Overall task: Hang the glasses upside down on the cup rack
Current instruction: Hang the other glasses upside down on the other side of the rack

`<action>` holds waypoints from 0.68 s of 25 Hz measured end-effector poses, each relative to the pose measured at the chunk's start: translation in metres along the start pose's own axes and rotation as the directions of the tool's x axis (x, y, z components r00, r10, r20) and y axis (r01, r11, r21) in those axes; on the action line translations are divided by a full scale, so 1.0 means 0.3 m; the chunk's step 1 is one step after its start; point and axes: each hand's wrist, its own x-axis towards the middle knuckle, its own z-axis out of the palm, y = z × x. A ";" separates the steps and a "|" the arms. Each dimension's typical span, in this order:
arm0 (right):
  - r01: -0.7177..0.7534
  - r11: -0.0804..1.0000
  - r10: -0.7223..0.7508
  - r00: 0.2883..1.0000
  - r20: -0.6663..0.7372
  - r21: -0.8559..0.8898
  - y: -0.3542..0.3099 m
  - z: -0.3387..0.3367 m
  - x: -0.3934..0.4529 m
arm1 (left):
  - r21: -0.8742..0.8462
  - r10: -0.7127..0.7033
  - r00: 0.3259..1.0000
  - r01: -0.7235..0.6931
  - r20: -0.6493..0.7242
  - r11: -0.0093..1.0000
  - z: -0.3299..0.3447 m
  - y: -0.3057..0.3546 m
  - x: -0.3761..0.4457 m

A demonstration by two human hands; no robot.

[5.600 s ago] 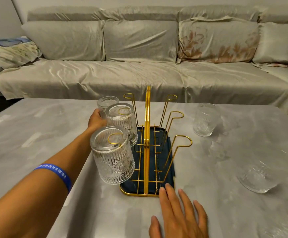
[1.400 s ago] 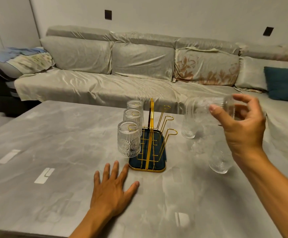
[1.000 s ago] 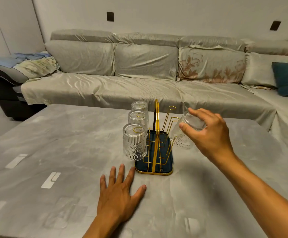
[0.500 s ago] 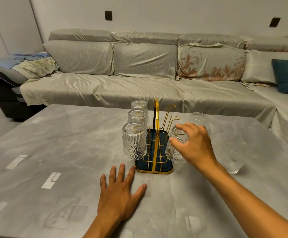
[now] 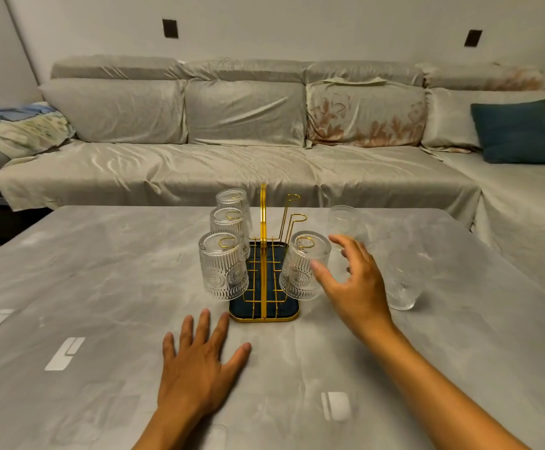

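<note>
A gold wire cup rack (image 5: 263,254) with a dark blue tray stands mid-table. Three ribbed glasses hang upside down on its left prongs, the nearest one (image 5: 222,266) in front. A fourth glass (image 5: 303,266) hangs upside down on the near right prong. My right hand (image 5: 352,284) hovers open just right of that glass, fingers spread, not touching it. My left hand (image 5: 199,362) lies flat on the table in front of the rack. Two more glasses stand on the table to the right: one far (image 5: 345,225), one near (image 5: 402,280).
The grey marble-look table (image 5: 102,303) reaches to a long grey covered sofa (image 5: 232,170) behind it. A teal cushion (image 5: 514,131) sits at the sofa's right end. Two right-hand rack prongs (image 5: 292,209) at the back carry nothing.
My right hand brought a glass over from the right, set it upside down on the near right prong, then let go and drew back slightly. My left hand stayed flat.
</note>
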 end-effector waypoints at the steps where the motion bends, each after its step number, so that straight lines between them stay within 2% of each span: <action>1: -0.055 0.997 0.064 0.984 -0.164 0.060 0.045 -0.029 -0.036 | 0.003 0.001 1.000 -0.001 -0.001 1.000 0.000 0.000 0.000; 3: -0.245 0.953 0.297 0.863 -0.409 0.177 0.151 -0.090 -0.083 | 0.010 0.001 1.000 -0.001 0.002 1.000 0.000 0.001 0.002; 4: -0.368 0.901 0.434 0.777 -0.456 0.232 0.206 -0.115 -0.085 | 0.019 0.003 1.000 -0.003 0.005 1.000 -0.002 0.002 0.001; 5: -0.486 0.834 0.551 0.707 -0.444 0.261 0.261 -0.133 -0.076 | 0.024 0.005 1.000 -0.005 0.006 1.000 -0.003 0.003 0.000; 6: -0.571 0.779 0.625 0.678 -0.388 0.257 0.309 -0.143 -0.064 | 0.024 0.003 1.000 -0.003 0.003 1.000 -0.004 0.004 -0.001; 9: -0.647 0.737 0.673 0.728 -0.129 0.195 0.401 -0.139 -0.050 | 0.013 -0.008 1.000 0.008 0.004 1.000 -0.007 0.005 -0.002; 12: -0.669 0.730 0.682 0.728 -0.075 0.140 0.464 -0.134 -0.030 | 0.005 -0.003 1.000 0.003 0.000 1.000 -0.003 0.004 0.000; 15: -0.718 0.696 0.718 0.692 -0.080 0.031 0.479 -0.143 0.014 | 0.016 0.000 1.000 0.000 0.019 1.000 -0.003 0.005 0.000; 17: -0.717 0.691 0.721 0.692 -0.026 0.091 0.473 -0.148 0.017 | 0.009 -0.008 1.000 0.008 0.016 1.000 0.000 0.001 -0.003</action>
